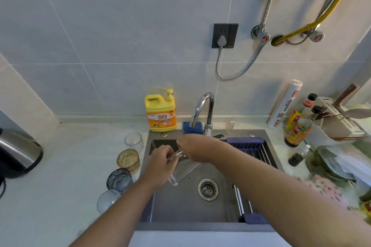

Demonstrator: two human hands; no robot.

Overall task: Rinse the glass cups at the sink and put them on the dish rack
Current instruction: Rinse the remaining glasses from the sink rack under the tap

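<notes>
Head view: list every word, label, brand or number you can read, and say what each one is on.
"立白": large characters on the orange label of the yellow detergent bottle; the smaller print below is too blurred to read.
Foil roll: red and dark print, too tilted and blurred to read.
Sauce bottles: yellow and red labels, text too blurred to read.
Wall socket: no readable text.

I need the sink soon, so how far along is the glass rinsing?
Nothing looks done yet: the dish rack across the sink holds no cups. In hand: the left hand holds a clear glass cup tilted over the basin, with the right hand at its rim. Left: four cups wait on the counter, clear, amber, dark grey and another clear.
</notes>
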